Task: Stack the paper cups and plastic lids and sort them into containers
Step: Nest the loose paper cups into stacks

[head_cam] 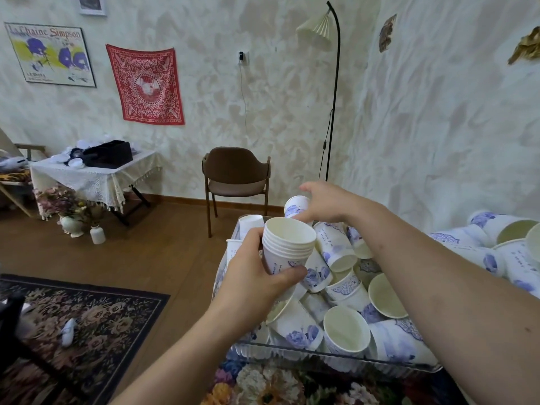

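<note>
L hand [257, 276] grips cup stack [287, 244] — bin-edge.

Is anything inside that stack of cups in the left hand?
Empty: the stack of cups tilts its mouth toward the camera, showing a bare white interior.

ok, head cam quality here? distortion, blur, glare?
Head view: strong wide-angle bend, the lamp pole curves and the walls bow; soft, even light with no hard shadows or glare; the cup stack in the left hand is sharp, the right hand slightly soft; the rug corner is smeared.
</note>
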